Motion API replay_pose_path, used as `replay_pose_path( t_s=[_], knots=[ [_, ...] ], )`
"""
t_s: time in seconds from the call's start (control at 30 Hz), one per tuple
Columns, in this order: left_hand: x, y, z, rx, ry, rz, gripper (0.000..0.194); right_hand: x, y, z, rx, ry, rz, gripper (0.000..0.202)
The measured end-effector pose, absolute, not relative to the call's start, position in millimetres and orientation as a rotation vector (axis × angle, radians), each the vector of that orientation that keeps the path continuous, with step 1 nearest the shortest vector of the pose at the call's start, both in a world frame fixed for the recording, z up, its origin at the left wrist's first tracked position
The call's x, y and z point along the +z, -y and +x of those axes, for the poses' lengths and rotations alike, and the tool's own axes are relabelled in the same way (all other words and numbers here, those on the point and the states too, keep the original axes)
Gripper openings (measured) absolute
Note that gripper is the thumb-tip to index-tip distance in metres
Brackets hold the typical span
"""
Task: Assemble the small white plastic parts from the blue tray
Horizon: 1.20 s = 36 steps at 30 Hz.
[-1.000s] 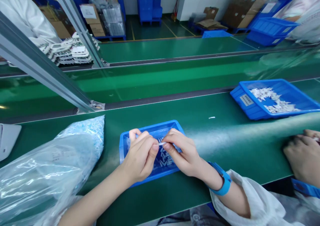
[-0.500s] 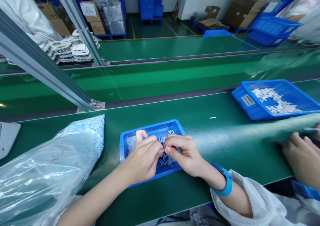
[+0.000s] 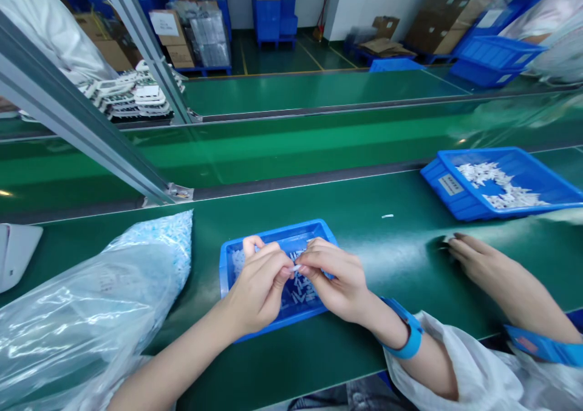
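Both my hands meet over a small blue tray (image 3: 273, 327) on the green work surface. A small white plastic piece (image 3: 295, 268) is pinched between them. My left hand (image 3: 259, 283) grips its left end with thumb and forefinger. On the other end, the fingertips of my right hand (image 3: 334, 277) are closed; a blue band circles that wrist. Small white strips (image 3: 304, 291) lie in the right part of the tray, and tiny pale pieces (image 3: 237, 260) in its left part. My hands cover much of the tray's middle.
A clear bag of pale blue-white pieces (image 3: 150, 265) lies at left. At right stands a larger blue bin (image 3: 460, 201) with white parts. A co-worker's hand (image 3: 478, 259) reaches in from the right. One loose white strip (image 3: 387, 216) lies behind. A metal post (image 3: 104, 119) slants at left.
The white piece between my fingertips shows more now, my hands staying nearly in place. At right, the co-worker's hand has moved left and inward over the green surface.
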<state>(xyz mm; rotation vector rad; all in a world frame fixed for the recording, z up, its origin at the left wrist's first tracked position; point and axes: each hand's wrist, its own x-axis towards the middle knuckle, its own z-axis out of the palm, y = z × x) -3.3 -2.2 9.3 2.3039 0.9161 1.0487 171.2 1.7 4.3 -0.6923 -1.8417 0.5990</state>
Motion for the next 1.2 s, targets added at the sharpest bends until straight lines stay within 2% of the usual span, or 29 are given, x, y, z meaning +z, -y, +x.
replay_pose_path(
  t_s=[0.1, 0.17, 0.37, 0.43, 0.53, 0.63, 0.7, 0.77, 0.93, 1.03, 1.2],
  knots=[
    [9.2, 1.8, -2.2, 0.984, -0.93, 2.316, 0.028, 12.8, -3.6, 172.7, 0.838, 1.853, -0.784, 0.018],
    [9.8, 1.5, -1.3, 0.922, -1.017, 2.289, 0.026, 19.1, -9.5, 180.3, 0.857, 1.841, -0.879, 0.02],
    [10.9, -0.9, 0.4, 1.089, -1.477, 2.065, 0.018, 14.0, -44.8, 248.7, 0.255, 1.94, -1.632, 0.014],
    [10.1, -1.9, 0.9, 1.083, -1.569, 2.039, 0.016, 7.8, -52.6, 265.8, 0.011, 1.999, -1.716, 0.008],
    [8.4, -2.4, 2.2, 0.953, -1.656, 2.118, 0.014, 6.8, -51.4, 257.8, -0.108, 2.059, -1.562, 0.012],
    [6.7, -1.0, 4.5, 0.731, -1.683, 2.316, 0.013, 10.2, -36.7, 218.4, 0.172, 2.202, -1.226, 0.015],
    [5.3, 0.6, 5.9, 0.565, -1.665, 2.435, 0.01, 7.6, -25.6, 191.5, 0.224, 2.391, -1.131, 0.016],
    [3.5, 1.9, 6.6, 0.418, -1.633, 2.504, 0.006, 0.4, -18.2, 174.0, 0.157, 2.566, -1.187, 0.012],
    [-3.8, 0.4, 4.4, 0.175, -1.597, 2.544, 0.014, -11.3, -16.6, 168.2, 0.035, 2.722, -1.293, 0.01],
    [-7.7, -2.6, 3.6, 0.184, -1.558, 2.472, 0.016, -7.1, -16.8, 170.8, 0.096, 2.779, -1.278, 0.014],
    [-8.3, -7.4, 4.4, 0.544, -1.475, 2.137, 0.019, -2.2, -16.4, 168.7, 0.1, 2.789, -1.314, 0.016]
  ],
)
